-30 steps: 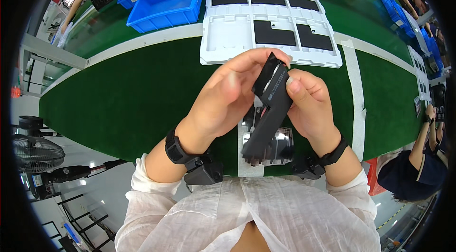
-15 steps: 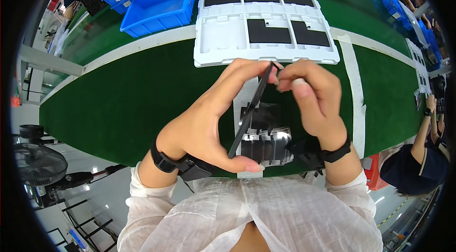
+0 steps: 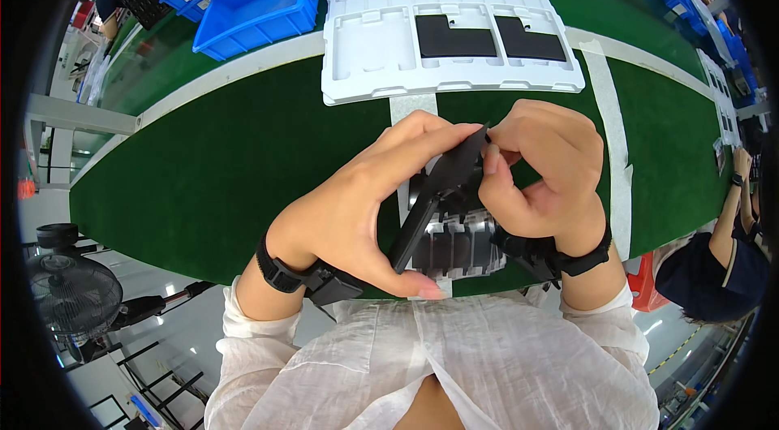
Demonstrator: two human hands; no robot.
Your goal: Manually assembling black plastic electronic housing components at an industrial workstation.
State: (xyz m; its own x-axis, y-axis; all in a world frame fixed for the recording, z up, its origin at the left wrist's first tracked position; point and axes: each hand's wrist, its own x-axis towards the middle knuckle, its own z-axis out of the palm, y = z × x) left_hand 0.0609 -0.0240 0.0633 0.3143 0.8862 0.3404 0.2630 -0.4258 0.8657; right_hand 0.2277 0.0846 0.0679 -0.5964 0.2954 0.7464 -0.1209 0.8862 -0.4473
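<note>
head: black part (image 3: 451, 171) less edge-on

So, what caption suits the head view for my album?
Left-hand fingers hold a flat black part, right-hand fingers at its upper end, near a white tray of black pieces.

1 blk flat part (image 3: 456, 167), stepped edge, tilted, spanned by L hand (image 3: 345, 211), R hand (image 3: 552, 166) at far end.

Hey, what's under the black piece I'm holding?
Below the black piece, a clear, segmented plastic item with dark sections shows on the green table. Whatever lies directly behind the piece and the left hand is covered.
</note>
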